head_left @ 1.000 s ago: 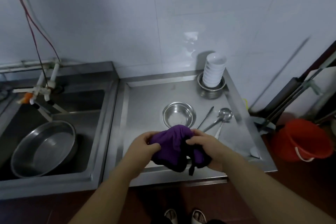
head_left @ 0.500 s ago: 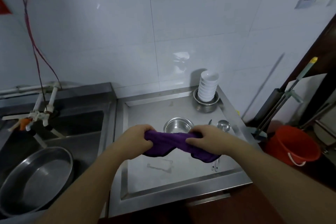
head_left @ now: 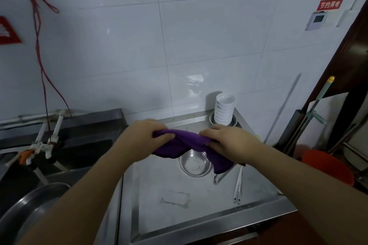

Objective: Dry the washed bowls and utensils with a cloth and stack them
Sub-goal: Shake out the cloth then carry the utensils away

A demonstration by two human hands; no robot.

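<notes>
A purple cloth (head_left: 185,143) is stretched between both hands above the steel drainboard (head_left: 179,201). My left hand (head_left: 145,137) grips its left end and my right hand (head_left: 231,141) grips its right end, with a flap hanging down below the right hand. Under the cloth sits a small steel bowl (head_left: 195,164), partly covered. A stack of white bowls (head_left: 224,110) stands in a steel bowl at the back right corner. White spoons (head_left: 238,185) and a metal utensil handle (head_left: 219,177) lie right of the steel bowl, their upper ends hidden by the cloth.
A large steel basin (head_left: 29,205) lies in the sink at the left, under the taps (head_left: 45,143). An orange bucket (head_left: 326,167) and mop handles (head_left: 310,117) stand at the right, beside a dark door frame. The tiled wall rises behind.
Both hands have pulled apart and risen, drawing the bunched cloth out into a band. The view has tilted upward, showing more wall.
</notes>
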